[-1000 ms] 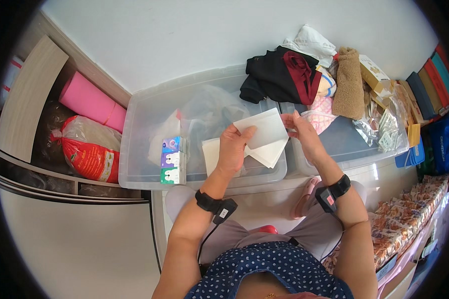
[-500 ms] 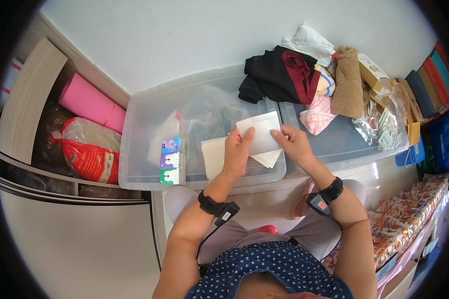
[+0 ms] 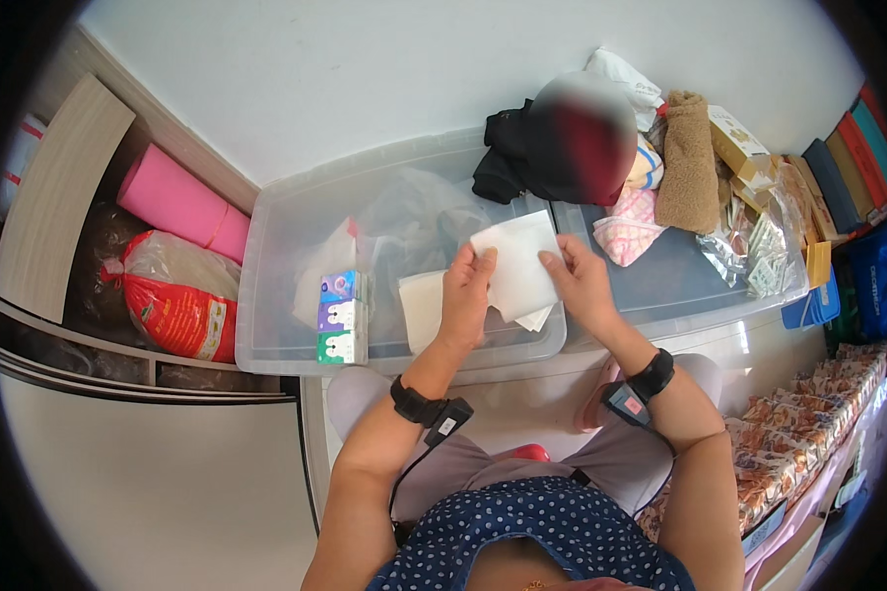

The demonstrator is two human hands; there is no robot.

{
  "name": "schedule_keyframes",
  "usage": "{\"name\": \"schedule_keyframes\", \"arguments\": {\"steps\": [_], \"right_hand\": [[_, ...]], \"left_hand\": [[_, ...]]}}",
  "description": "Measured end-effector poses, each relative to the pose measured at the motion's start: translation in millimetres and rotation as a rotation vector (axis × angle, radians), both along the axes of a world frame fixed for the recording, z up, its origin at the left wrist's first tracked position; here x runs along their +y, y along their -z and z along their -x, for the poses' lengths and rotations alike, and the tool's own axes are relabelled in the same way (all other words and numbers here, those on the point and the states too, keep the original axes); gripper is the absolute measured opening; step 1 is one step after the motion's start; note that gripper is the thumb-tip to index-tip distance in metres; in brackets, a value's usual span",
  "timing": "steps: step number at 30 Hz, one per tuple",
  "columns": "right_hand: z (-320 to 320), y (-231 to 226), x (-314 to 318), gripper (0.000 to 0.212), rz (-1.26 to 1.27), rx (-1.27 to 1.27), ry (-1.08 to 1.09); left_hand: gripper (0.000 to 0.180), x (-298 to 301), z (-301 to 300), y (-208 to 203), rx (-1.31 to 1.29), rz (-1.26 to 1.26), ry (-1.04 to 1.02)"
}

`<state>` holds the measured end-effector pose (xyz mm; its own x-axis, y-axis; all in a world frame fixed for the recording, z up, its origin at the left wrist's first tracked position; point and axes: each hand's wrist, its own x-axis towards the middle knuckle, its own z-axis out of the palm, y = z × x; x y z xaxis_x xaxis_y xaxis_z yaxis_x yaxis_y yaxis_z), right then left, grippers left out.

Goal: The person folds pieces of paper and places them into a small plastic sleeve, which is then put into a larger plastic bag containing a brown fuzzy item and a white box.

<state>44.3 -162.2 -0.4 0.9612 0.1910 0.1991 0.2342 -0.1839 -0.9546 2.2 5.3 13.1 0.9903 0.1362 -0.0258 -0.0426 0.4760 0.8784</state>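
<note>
A small stack of white paper sheets (image 3: 518, 261) is held between my two hands above the left clear bin's lid. My left hand (image 3: 470, 293) pinches its left edge, thumb on top. On the right edge, my right hand (image 3: 581, 281) grips with its thumb over the paper. More cream-white paper (image 3: 422, 307) lies on the lid beside my left hand, and a corner of other sheets (image 3: 536, 319) shows below the held stack. Left of these stands a pack of small tissue packets (image 3: 340, 317) in blue, purple and green wrappers.
The clear plastic bin lid (image 3: 286, 212) carries a crumpled clear bag (image 3: 404, 222). On the right bin rest dark folded clothing (image 3: 508, 158), a rolled brown towel (image 3: 687, 167), a pink checked cloth (image 3: 629, 229) and small boxes (image 3: 739, 143). An open cabinet holds a pink roll (image 3: 182, 202) and red bag (image 3: 182, 305).
The white paper in my hands has tilted and shifted slightly down, and my right hand has moved a little along its edge. Everything else stays in place.
</note>
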Motion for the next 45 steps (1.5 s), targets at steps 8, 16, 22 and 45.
{"name": "schedule_keyframes", "arguments": {"steps": [8, 16, 22, 45], "right_hand": [[-16.7, -5.3, -8.9, 0.014, -0.263, 0.237, -0.105], [-13.0, 4.0, -9.8, 0.014, -0.052, 0.391, -0.273], [-7.3, 3.3, -8.8, 0.015, 0.101, 0.513, -0.441], [2.2, 32.9, 57.0, 0.023, 0.242, 0.081, -0.156]], "left_hand": [[0.036, 22.1, 12.0, -4.7, -0.134, -1.228, -0.221], [0.045, 36.6, 42.5, 4.9, 0.071, -1.696, -0.038], [0.034, 55.9, 52.8, 19.3, 0.096, -1.443, -0.100], [0.022, 64.8, 66.0, 19.4, 0.268, -1.627, 0.112]]}}
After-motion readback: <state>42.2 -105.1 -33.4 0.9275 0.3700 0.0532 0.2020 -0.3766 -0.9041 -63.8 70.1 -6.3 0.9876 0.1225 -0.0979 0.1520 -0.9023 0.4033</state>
